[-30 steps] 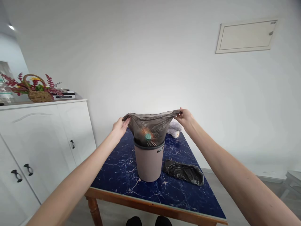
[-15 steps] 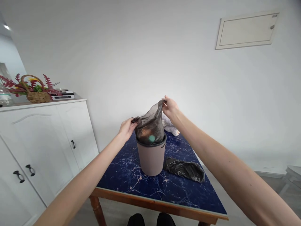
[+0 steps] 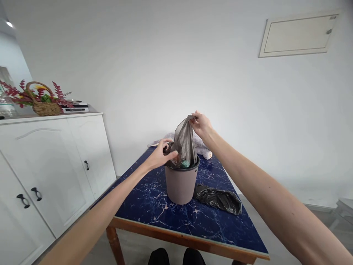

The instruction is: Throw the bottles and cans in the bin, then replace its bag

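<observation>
A thin dark see-through garbage bag [image 3: 185,141] rises out of a taupe trash can [image 3: 181,186] on the table. My right hand [image 3: 200,123] pinches the bag's upper edge and holds it up above the can. At the can's left rim, my left hand [image 3: 161,154] is open, thumb and fingers apart, against the lowered side of the bag. A green item [image 3: 185,163] and something reddish-brown show through the film; their kind is unclear. To the right of the can lies a folded black plastic bag [image 3: 219,199].
The table [image 3: 154,202] has a blue marbled top and a wooden edge. A pale fluffy thing [image 3: 203,150] lies behind the can, partly hidden. At left stands a white cabinet [image 3: 55,158] bearing a flower basket [image 3: 46,107]. A pale stool [image 3: 344,206] is far right.
My left hand has let go of the bag's left edge and moved right, over the can's rim. The bag's left side has dropped, while my right hand still holds its edge up.
</observation>
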### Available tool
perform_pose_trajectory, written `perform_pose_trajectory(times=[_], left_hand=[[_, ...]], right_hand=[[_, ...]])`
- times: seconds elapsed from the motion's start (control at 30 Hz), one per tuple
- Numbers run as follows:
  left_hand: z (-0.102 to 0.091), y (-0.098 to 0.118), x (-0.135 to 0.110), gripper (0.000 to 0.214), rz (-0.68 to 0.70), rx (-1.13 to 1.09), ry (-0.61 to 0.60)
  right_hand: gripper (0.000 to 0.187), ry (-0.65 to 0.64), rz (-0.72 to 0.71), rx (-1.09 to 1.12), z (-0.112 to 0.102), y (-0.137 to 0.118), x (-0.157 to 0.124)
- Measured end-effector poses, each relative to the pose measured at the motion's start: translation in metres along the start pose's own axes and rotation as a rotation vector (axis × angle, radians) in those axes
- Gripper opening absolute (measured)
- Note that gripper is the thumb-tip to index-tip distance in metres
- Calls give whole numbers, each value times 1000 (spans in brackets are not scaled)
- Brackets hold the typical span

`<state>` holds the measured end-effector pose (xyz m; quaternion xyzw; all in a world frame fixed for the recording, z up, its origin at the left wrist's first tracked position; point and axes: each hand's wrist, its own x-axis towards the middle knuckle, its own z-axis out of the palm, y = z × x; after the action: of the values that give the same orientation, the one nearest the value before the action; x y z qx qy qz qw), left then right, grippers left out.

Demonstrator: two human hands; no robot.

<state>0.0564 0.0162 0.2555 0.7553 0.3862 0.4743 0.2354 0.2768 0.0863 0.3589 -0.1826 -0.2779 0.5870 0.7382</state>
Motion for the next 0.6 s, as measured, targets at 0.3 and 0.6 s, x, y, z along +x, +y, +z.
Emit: perform_pose_trajectory(times=[0.3,0.6], left_hand=[[26,29,-1,37,69,219,-238],[36,-7,11,20,-78,-208,130]], right_hand=[[31,-29,-25,-44,15,7,8],[27,-151,-15,-246,2,9,1]])
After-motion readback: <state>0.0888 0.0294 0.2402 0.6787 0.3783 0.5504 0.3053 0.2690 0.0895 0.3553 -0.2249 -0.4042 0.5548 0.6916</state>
